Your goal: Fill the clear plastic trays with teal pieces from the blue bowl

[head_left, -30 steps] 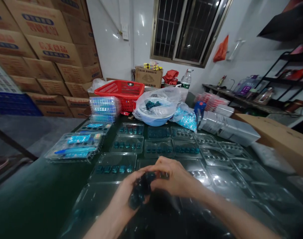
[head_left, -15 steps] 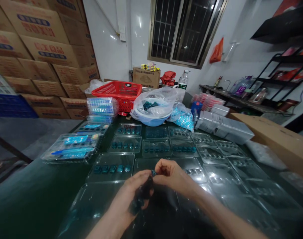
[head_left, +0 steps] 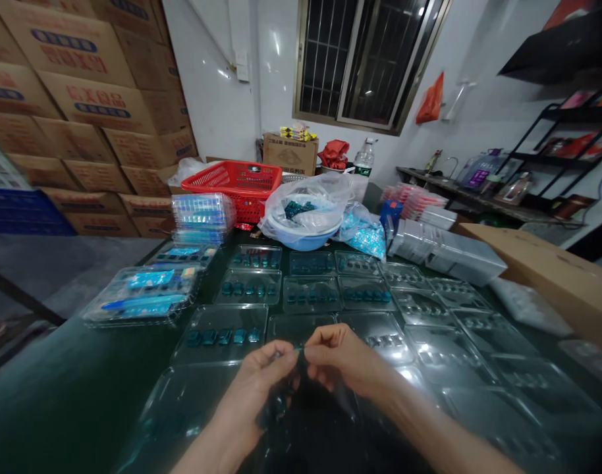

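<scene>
My left hand (head_left: 254,395) is cupped shut round a bunch of small dark teal pieces (head_left: 277,403), low in the middle of the view. My right hand (head_left: 338,359) meets it fingertip to fingertip and pinches one small teal piece (head_left: 300,348) at the top of the bunch. Both hands hover over a clear plastic blister tray (head_left: 301,324) whose pockets look bare. To its left lies a tray (head_left: 222,328) with a row of teal pieces in it. More filled trays (head_left: 311,291) lie behind in rows on the dark green table (head_left: 58,382).
A red basket (head_left: 234,179), a blue bowl in a plastic bag (head_left: 305,217) and a stack of packed trays (head_left: 202,214) stand at the back. Closed blister packs (head_left: 143,295) lie at the left, a cardboard box (head_left: 543,270) at the right, stacked cartons (head_left: 83,99) behind.
My right hand has drawn back from over the bunch and now pinches a single piece at its top. The left hand has tilted slightly, still holding the bunch.
</scene>
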A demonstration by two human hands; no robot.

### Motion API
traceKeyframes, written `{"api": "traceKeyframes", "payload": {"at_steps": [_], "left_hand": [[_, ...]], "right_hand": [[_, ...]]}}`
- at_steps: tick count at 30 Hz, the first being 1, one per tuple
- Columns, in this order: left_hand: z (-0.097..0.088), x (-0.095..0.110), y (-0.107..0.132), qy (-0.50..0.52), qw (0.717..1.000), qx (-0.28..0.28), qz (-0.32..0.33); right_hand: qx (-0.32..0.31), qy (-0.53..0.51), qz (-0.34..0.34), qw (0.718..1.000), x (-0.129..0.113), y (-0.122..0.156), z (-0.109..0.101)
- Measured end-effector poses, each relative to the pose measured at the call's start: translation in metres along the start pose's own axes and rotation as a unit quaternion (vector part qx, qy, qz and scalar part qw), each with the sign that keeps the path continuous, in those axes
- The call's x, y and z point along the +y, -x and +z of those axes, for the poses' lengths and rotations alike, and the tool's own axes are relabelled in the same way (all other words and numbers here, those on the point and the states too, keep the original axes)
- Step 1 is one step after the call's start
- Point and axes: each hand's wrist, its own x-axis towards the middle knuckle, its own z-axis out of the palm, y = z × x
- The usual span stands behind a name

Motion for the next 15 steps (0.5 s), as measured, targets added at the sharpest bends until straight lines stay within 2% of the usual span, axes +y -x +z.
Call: {"api": "traceKeyframes", "payload": {"at_steps": [2, 7, 12, 15], "left_hand": [[-0.002, 0.001, -0.001, -0.010, 1.000, 0.009, 0.001], [-0.006, 0.001, -0.001, 0.013, 0.999, 0.008, -0.028], [-0.007, -0.002, -0.003, 0.138, 0.990, -0.025, -0.023], [-0.005, -0.004, -0.006, 0.153, 0.987, -0.045, -0.026]], "right_hand": [[0.009, -0.008, -0.002, 1.000, -0.001, -0.001, -0.001], [0.102, 0.044, -0.086, 0.990, -0.007, 0.001, -0.002], [0.097, 0.016, -0.076, 0.992, -0.001, 0.007, 0.001], [0.095, 0.037, -0.062, 0.993, 0.003, 0.009, 0.006]]}}
